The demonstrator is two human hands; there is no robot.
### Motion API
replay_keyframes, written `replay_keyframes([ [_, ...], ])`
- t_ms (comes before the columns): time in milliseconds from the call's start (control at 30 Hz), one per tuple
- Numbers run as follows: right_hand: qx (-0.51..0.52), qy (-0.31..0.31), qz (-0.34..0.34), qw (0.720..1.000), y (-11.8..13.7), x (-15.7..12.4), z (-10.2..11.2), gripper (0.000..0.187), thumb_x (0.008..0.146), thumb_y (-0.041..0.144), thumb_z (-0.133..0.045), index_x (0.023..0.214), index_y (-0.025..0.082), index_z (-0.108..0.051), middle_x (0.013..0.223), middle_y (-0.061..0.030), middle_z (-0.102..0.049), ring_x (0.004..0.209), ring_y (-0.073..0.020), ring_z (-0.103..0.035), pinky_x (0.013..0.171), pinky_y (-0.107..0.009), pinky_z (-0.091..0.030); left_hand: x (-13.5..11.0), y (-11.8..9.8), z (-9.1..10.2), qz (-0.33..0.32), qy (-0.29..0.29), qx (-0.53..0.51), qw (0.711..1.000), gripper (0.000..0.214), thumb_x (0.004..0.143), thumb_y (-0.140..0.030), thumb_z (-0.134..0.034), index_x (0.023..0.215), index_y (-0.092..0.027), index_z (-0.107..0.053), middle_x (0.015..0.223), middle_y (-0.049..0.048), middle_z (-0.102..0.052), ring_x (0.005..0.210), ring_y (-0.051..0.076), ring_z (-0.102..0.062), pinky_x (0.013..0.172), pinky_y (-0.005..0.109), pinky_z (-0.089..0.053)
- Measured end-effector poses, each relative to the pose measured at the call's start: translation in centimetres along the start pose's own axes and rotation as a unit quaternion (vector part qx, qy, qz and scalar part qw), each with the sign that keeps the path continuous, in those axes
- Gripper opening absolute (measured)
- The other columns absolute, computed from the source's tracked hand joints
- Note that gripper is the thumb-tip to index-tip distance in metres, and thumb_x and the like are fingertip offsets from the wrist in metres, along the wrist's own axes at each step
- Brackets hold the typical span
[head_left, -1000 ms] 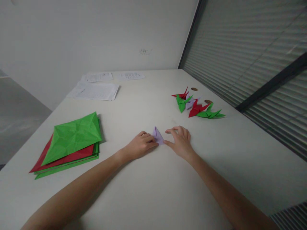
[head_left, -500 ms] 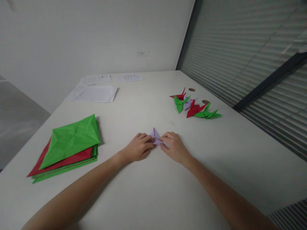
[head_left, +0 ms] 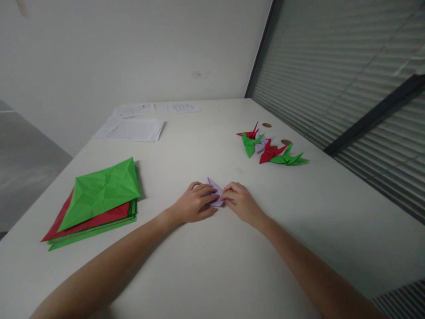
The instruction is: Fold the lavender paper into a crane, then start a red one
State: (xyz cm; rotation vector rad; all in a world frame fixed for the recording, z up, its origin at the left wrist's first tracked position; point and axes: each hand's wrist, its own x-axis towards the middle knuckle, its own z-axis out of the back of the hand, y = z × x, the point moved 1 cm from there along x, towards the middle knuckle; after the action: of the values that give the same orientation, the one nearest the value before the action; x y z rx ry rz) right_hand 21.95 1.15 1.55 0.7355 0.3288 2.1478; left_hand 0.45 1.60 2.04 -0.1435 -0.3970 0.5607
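A small folded lilac paper piece (head_left: 215, 189) lies on the white table (head_left: 212, 266) between my two hands. My left hand (head_left: 194, 204) rests on its left side, fingers curled and pressing down on it. My right hand (head_left: 241, 203) pinches its right edge with thumb and fingertips. Most of the lilac piece is hidden under my fingers; only a pointed flap shows at the top.
A stack of creased green and red paper squares (head_left: 99, 199) lies at the left. Several folded red, green and lilac paper figures (head_left: 270, 148) sit at the right near the blinds. Printed white sheets (head_left: 131, 128) lie at the far side.
My right hand has moved left from beside the lilac piece and closed on it. The piece's upright flap has been pressed lower and tilted left under my fingers.
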Motion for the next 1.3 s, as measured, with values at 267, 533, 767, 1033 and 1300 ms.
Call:
replay_keyframes([
  [267, -0.066, 0.043, -0.046, 0.996, 0.3, -0.1, 0.9, 0.003, 0.08, 0.025, -0.072, 0.081, 0.023, -0.07, 0.092, -0.0035, -0.067, 0.093, -0.0223, -0.054, 0.084, -0.038, -0.04, 0.1, -0.4, 0.2, 0.022, -0.016, 0.039, 0.999, 0.036, 0.09, -0.047, -0.053, 0.115, -0.024, -0.065, 0.115, 0.0097, -0.062, 0.109, 0.027, -0.052, 0.095, 0.045, -0.035],
  [533, -0.144, 0.016, -0.032, 0.989, -0.9, -0.2, 0.9, 0.011, 0.085, 0.02, -0.067, 0.091, 0.027, -0.074, 0.1, -0.0067, -0.063, 0.099, -0.0248, -0.049, 0.085, -0.04, -0.041, 0.0, -0.3, 0.1, 0.012, -0.036, 0.039, 0.999, 0.035, 0.09, -0.051, -0.053, 0.095, -0.019, -0.068, 0.094, 0.0085, -0.063, 0.093, 0.023, -0.055, 0.093, 0.044, -0.036],
  [767, -0.194, -0.008, -0.068, 0.979, -1.0, -0.4, 1.2, 0.019, 0.083, 0.031, -0.07, 0.101, 0.028, -0.074, 0.102, -0.0107, -0.063, 0.101, -0.0309, -0.046, 0.084, -0.046, -0.041, 0.1, -0.8, 0.2, -0.072, 0.0, -0.015, 0.997, 0.03, 0.093, -0.042, -0.052, 0.107, -0.021, -0.068, 0.109, 0.009, -0.071, 0.115, 0.024, -0.057, 0.103, 0.044, -0.032],
  [1033, -0.135, 0.046, -0.001, 0.99, -1.2, 0.0, 0.6, 0.025, 0.086, 0.006, -0.058, 0.097, 0.022, -0.074, 0.096, -0.0082, -0.063, 0.093, -0.0226, -0.054, 0.086, -0.038, -0.049, 0.1, -0.7, 0.2, -0.104, -0.005, -0.007, 0.995, 0.029, 0.094, -0.033, -0.048, 0.112, -0.02, -0.066, 0.117, 0.0078, -0.07, 0.116, 0.023, -0.059, 0.101, 0.043, -0.034],
  [1300, -0.131, 0.052, 0.007, 0.99, -0.7, -0.4, 0.4, 0.027, 0.088, 0.027, -0.063, 0.114, 0.021, -0.068, 0.116, -0.0122, -0.064, 0.108, -0.0261, -0.059, 0.095, -0.046, -0.05, 0.0, 0.2, -0.3, 0.053, -0.031, 0.028, 0.998, 0.022, 0.092, -0.023, -0.052, 0.106, -0.021, -0.069, 0.107, 0.0084, -0.069, 0.104, 0.023, -0.058, 0.09, 0.04, -0.04],
])
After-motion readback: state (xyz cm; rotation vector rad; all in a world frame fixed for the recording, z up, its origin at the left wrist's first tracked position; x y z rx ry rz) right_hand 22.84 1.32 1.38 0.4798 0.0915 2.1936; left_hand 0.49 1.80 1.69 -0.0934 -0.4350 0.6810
